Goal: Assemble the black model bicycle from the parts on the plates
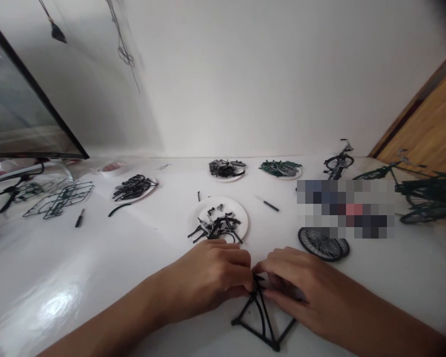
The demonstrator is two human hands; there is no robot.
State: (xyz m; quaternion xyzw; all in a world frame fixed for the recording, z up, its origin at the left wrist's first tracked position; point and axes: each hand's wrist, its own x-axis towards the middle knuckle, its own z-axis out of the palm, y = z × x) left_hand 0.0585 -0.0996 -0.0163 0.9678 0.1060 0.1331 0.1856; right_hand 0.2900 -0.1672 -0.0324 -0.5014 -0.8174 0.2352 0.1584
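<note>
The left hand (208, 277) and the right hand (288, 282) are meeting at the near edge of the white table (59, 277), and both pinch the top end of a black plastic bike frame (262, 322). The fingers of each hand are curled and pressed together on it, not spread (the exact finger contact is hidden behind the hands). The frame stands tilted w/ its lower end toward the near side, just in front of the hands.

Farther on, a paper plate (235, 209) w/ black parts lies close to the left hand. A small screwdriver (266, 203) lies beyond it to the right, and a pair of small spoked wheels (319, 244) sits right of the hands. More plates w/ parts stand in a row on the far side, e.g. one w/ green parts (295, 173). A green bike model (423, 196) stands at far right, and green plastic runners (59, 201) lie at left, near a black screwdriver (79, 217). A blurred patch hides the area right of the screwdriver.
</note>
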